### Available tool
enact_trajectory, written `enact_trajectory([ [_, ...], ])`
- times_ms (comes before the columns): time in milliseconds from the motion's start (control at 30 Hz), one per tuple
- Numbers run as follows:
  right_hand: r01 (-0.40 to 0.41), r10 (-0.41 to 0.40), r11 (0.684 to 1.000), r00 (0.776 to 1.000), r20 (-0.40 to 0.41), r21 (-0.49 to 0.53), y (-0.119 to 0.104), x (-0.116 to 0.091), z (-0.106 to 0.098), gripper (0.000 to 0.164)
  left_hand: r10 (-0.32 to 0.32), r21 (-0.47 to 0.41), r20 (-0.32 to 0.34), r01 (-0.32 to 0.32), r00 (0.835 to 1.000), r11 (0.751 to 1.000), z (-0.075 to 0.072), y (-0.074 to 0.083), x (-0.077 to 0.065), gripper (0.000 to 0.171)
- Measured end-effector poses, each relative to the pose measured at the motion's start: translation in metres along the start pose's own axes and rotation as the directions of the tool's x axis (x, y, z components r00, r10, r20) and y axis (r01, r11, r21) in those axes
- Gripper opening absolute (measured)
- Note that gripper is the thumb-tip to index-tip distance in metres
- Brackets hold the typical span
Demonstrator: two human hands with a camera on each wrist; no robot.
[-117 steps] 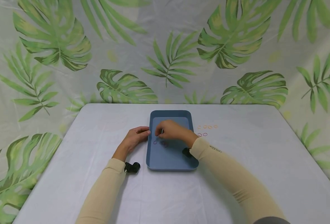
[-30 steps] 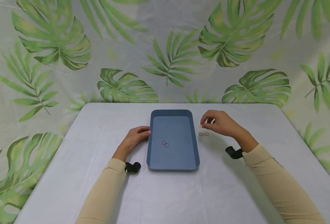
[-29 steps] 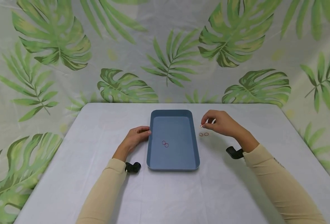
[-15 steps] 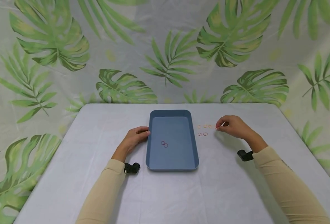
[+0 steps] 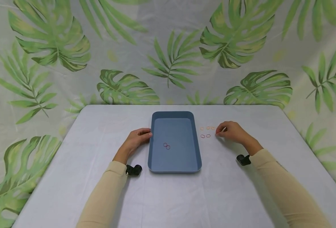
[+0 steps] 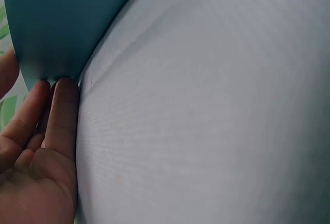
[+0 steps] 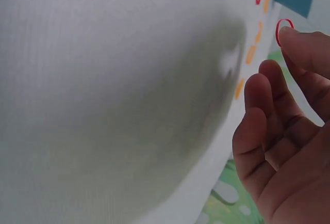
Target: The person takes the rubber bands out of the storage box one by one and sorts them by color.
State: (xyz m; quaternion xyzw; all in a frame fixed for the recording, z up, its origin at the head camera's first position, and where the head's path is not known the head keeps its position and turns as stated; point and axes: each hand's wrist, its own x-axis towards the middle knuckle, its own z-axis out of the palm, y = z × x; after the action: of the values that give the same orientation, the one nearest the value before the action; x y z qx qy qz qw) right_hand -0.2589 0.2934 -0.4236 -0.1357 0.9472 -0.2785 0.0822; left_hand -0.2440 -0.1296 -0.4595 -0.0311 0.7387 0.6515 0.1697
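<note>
In the right wrist view, a thin red rubber band (image 7: 277, 35) is pinched between the thumb and a finger of my right hand (image 7: 289, 131); its other fingers are loosely bent. From the head view, my right hand (image 5: 232, 131) hovers low just right of two red rubber bands (image 5: 203, 137) lying in a row on the table. My left hand (image 5: 135, 139) is at the left wall of a blue tray (image 5: 174, 161), its fairly straight fingertips touching the tray's outer side (image 6: 62, 22). Two red rubber bands (image 5: 168, 148) lie side by side inside the tray.
A row of several orange rubber bands (image 5: 208, 128) lies behind the red row, right of the tray; my right hand partly hides its right end. The table has a white cloth (image 5: 113, 117). Behind its far edge hangs a leaf-patterned curtain (image 5: 185, 91).
My right hand has taken a red rubber band from the tray and carried it right, past the orange row. Since half a second ago it has come slightly nearer and left. The left hand stays put.
</note>
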Motion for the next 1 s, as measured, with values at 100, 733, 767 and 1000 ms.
enact_trajectory([
  [100, -0.015, 0.015, 1.000, 1.000, 0.005, -0.012, -0.002, 0.003, 0.003, 0.008, 0.000, -0.009, -0.001, 0.000, 1.000, 1.000, 0.001, -0.001, 0.000, 0.051],
  [733, -0.029, 0.031, 0.998, 0.999, 0.027, -0.060, -0.001, 0.011, 0.010, 0.007, 0.002, -0.012, -0.008, -0.002, 1.000, 1.000, 0.002, 0.002, -0.001, 0.048],
  [767, -0.031, 0.033, 0.998, 0.999, 0.027, -0.063, -0.001, 0.011, 0.011, 0.007, 0.002, -0.013, -0.008, -0.002, 1.000, 1.000, 0.002, 0.002, -0.001, 0.048],
  [1000, -0.031, 0.033, 0.998, 0.999, 0.032, -0.057, -0.002, 0.011, 0.012, 0.008, 0.002, -0.008, -0.010, -0.002, 1.000, 1.000, 0.001, -0.001, -0.002, 0.049],
])
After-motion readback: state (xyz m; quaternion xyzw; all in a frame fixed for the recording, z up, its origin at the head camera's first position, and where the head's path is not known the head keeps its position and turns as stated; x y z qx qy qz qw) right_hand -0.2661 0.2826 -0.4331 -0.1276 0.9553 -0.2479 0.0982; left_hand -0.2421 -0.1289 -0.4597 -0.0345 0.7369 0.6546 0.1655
